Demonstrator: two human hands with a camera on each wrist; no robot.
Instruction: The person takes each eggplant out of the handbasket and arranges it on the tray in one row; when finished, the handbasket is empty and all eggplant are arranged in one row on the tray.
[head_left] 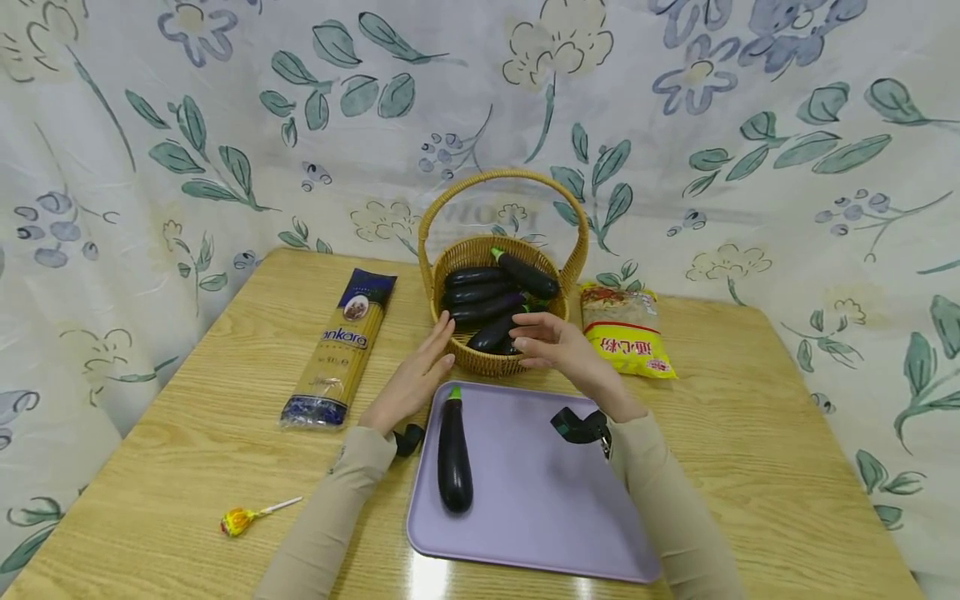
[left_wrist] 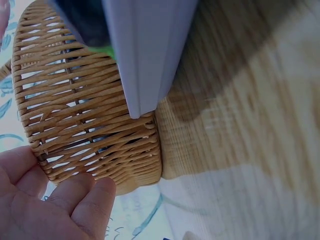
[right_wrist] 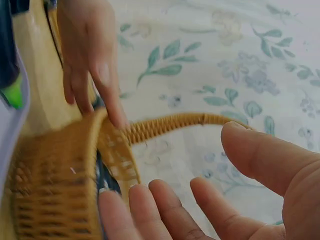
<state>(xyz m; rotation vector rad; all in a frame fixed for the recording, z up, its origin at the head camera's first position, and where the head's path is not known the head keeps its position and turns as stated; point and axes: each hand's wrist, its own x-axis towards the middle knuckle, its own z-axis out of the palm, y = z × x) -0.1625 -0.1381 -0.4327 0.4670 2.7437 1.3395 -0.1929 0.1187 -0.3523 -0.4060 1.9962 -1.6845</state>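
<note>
A wicker basket (head_left: 491, 363) with a tall handle holds several dark eggplants (head_left: 528, 275). My left hand (head_left: 416, 371) rests its fingertips on the basket's left front rim, fingers fairly straight. Over the front right of the basket hovers my right hand (head_left: 558, 350), its fingers loosely spread and nothing held. In the right wrist view, the thumb and fingers stand apart before the basket (right_wrist: 55, 185). One eggplant (head_left: 454, 454) with a green stem end lies lengthwise on the left side of a lilac tray (head_left: 555, 508), in front of the basket.
A pack of spaghetti (head_left: 337, 354) lies left of the basket. To its right is a yellow-and-clear food bag (head_left: 628, 332). A wrapped lollipop (head_left: 240, 521) sits at the front left of the wooden table (head_left: 780, 467). Behind hangs a floral curtain (head_left: 480, 100).
</note>
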